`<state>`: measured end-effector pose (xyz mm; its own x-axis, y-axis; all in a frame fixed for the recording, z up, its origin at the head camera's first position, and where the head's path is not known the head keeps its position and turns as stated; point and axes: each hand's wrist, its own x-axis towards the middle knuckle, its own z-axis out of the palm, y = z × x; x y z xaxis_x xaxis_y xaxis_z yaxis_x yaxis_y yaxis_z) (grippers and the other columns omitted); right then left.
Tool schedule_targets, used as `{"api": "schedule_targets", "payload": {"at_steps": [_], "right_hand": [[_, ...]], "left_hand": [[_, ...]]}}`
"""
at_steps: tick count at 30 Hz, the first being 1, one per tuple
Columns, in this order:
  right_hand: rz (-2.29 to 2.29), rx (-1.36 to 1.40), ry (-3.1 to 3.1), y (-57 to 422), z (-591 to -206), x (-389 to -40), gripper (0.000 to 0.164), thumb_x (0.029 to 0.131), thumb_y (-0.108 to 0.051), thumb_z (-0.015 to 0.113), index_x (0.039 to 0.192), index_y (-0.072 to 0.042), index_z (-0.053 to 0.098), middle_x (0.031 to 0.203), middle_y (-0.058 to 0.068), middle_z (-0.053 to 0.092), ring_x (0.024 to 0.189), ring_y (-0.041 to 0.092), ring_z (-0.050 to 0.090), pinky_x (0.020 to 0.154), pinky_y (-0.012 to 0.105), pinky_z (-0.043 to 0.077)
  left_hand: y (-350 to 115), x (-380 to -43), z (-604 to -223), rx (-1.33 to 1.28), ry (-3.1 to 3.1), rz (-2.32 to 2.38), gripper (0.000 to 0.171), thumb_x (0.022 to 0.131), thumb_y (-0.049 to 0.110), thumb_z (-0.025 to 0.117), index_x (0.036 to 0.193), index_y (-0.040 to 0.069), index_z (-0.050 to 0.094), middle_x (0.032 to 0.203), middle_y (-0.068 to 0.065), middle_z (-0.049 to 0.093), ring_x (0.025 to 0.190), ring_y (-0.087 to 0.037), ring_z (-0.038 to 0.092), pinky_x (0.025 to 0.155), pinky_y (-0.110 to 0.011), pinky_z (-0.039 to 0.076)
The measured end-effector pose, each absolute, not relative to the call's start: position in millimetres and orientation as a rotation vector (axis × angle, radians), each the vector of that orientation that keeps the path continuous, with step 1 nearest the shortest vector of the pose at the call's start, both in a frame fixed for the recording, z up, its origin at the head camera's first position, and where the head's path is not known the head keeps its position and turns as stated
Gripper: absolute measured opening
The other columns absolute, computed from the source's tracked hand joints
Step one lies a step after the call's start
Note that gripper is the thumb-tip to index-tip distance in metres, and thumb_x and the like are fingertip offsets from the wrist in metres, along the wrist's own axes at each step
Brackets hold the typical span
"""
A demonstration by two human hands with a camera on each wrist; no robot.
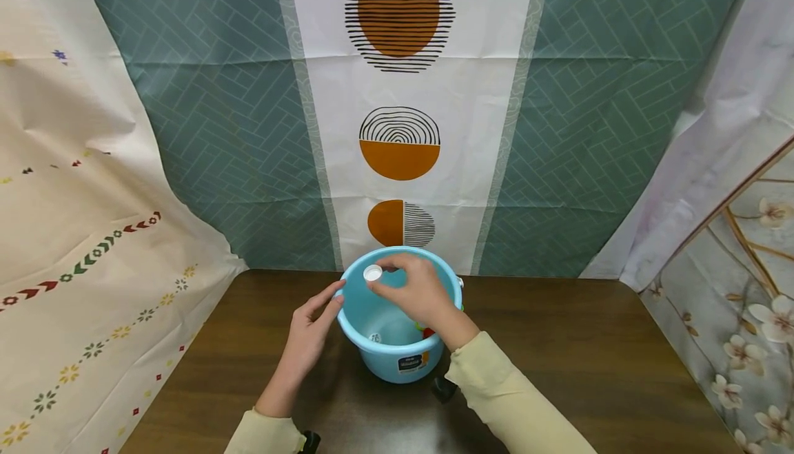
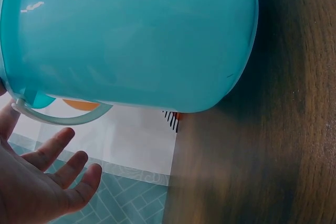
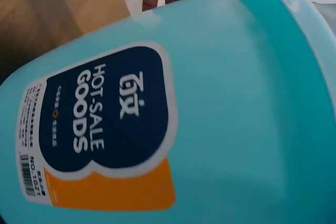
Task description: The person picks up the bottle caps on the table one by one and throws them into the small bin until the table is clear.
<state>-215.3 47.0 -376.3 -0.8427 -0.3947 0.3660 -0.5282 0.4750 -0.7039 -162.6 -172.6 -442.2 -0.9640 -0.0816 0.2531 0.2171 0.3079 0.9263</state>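
Observation:
A light blue plastic bucket [image 1: 384, 361] stands upright on the brown table. My right hand [image 1: 418, 292] reaches over its opening and pinches a small white round cap-like piece [image 1: 373, 273] between thumb and fingers. At the bucket's left rim, my left hand [image 1: 307, 330] holds the edge with thumb and forefinger. In the left wrist view the other fingers [image 2: 68, 174] of that hand are spread away from the bucket wall, near its pale handle [image 2: 68, 118]. Inside the bucket, a small red thing [image 1: 428, 333] shows, partly hidden by the right wrist.
The table [image 1: 558, 344] extends to both sides of the bucket. Patterned cloths hang behind it [image 1: 397, 89] and at the left [image 1: 80, 185] and right [image 1: 732, 289]. A dark blue and orange label [image 3: 105, 114] is on the bucket's near wall.

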Motion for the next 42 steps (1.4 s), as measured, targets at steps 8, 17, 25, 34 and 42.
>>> {"api": "schedule_targets", "payload": {"at_steps": [8, 17, 25, 34, 42], "right_hand": [[1.278, 0.835, -2.575, 45, -379, -215, 0.04, 0.081, -0.049, 0.068, 0.113, -0.026, 0.066, 0.109, -0.015, 0.064, 0.106, 0.008, 0.057, 0.091, 0.034, 0.049], [1.272, 0.84, -2.583, 45, -378, -215, 0.046, 0.08, -0.049, 0.068, 0.117, -0.022, 0.065, 0.116, -0.011, 0.063, 0.115, 0.013, 0.055, 0.095, 0.039, 0.047], [1.25, 0.825, -2.569, 45, -377, -216, 0.054, 0.078, -0.051, 0.07, 0.122, -0.021, 0.062, 0.123, -0.011, 0.06, 0.118, 0.011, 0.052, 0.093, 0.04, 0.048], [1.254, 0.835, -2.565, 46, -377, -217, 0.053, 0.08, -0.051, 0.069, 0.123, -0.02, 0.062, 0.123, -0.011, 0.06, 0.12, 0.012, 0.052, 0.095, 0.041, 0.047], [1.312, 0.767, -2.564, 53, -376, -218, 0.046, 0.079, -0.051, 0.069, 0.119, -0.029, 0.063, 0.122, -0.016, 0.059, 0.119, 0.008, 0.051, 0.096, 0.038, 0.046]], "left_hand": [[-171, -163, -442, -0.112, -2.318, -1.713, 0.037, 0.091, 0.045, 0.056, 0.126, 0.034, 0.058, 0.132, 0.009, 0.055, 0.124, -0.015, 0.049, 0.099, -0.049, 0.043], [-167, -155, -425, -0.129, -2.317, -1.75, 0.038, 0.092, 0.039, 0.057, 0.128, 0.027, 0.058, 0.133, 0.005, 0.055, 0.125, -0.016, 0.049, 0.1, -0.048, 0.041], [-162, -147, -410, -0.128, -2.34, -1.733, 0.039, 0.094, 0.032, 0.056, 0.131, 0.019, 0.056, 0.134, 0.001, 0.055, 0.125, -0.015, 0.049, 0.098, -0.038, 0.042], [-163, -147, -411, -0.112, -2.343, -1.736, 0.039, 0.094, 0.032, 0.056, 0.131, 0.02, 0.056, 0.134, 0.002, 0.055, 0.124, -0.013, 0.05, 0.097, -0.036, 0.044], [-162, -147, -412, -0.078, -2.338, -1.742, 0.038, 0.093, 0.033, 0.057, 0.13, 0.02, 0.057, 0.133, 0.005, 0.055, 0.125, -0.01, 0.048, 0.095, -0.02, 0.042]]}}
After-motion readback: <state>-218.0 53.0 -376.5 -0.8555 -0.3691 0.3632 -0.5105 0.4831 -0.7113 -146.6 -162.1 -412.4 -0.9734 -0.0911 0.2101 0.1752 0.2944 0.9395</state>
